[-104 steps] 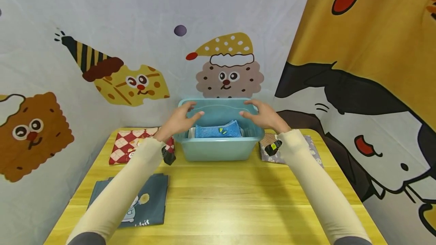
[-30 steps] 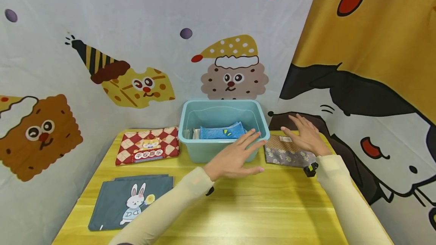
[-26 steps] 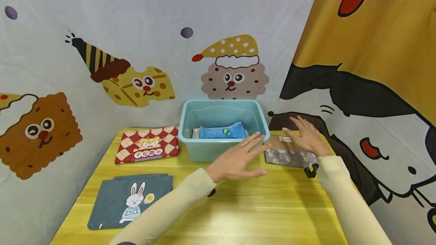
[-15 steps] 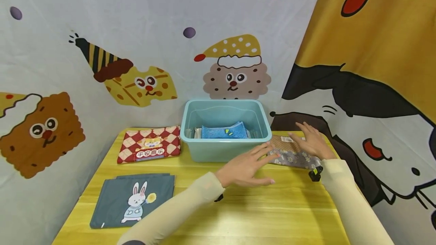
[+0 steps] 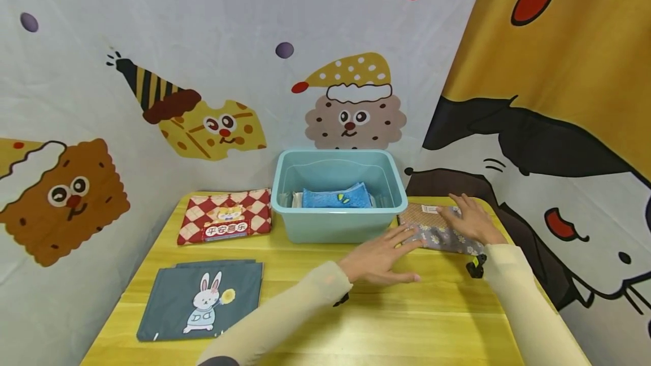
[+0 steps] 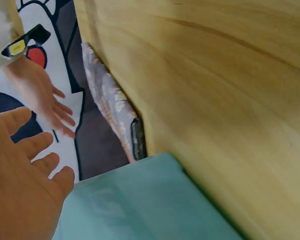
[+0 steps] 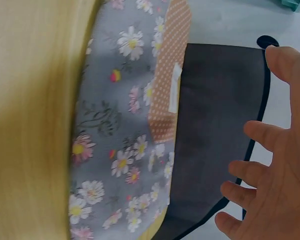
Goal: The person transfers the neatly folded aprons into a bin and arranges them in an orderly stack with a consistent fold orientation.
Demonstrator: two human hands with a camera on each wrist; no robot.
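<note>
Both hands are spread over the right half of the table, holding nothing. The right hand [image 5: 474,220] hovers over the right end of a folded grey floral cloth [image 5: 442,239], which has a brown dotted panel and a white label. In the right wrist view the fingers of that hand [image 7: 275,160] stand apart from the floral cloth [image 7: 120,140]. The left hand [image 5: 381,257] is above the table in front of the blue-green tub [image 5: 335,227], its fingertips overlapping the cloth's left edge. The left wrist view has the left hand [image 6: 25,185] beside the tub [image 6: 125,205].
Inside the tub lies a blue fuzzy cloth item [image 5: 335,197] with a yellow-green mark. Left of the tub is a folded red-and-cream checked cloth [image 5: 226,216]; nearer sits a folded dark rabbit-print cloth [image 5: 170,304]. A printed curtain [image 5: 234,16] hangs behind the yellow wooden table [image 5: 407,332].
Both hands have left the tub's sides. The left came round to the front and drifted right toward the floral cloth; the right moved right, then sank closer over it.
</note>
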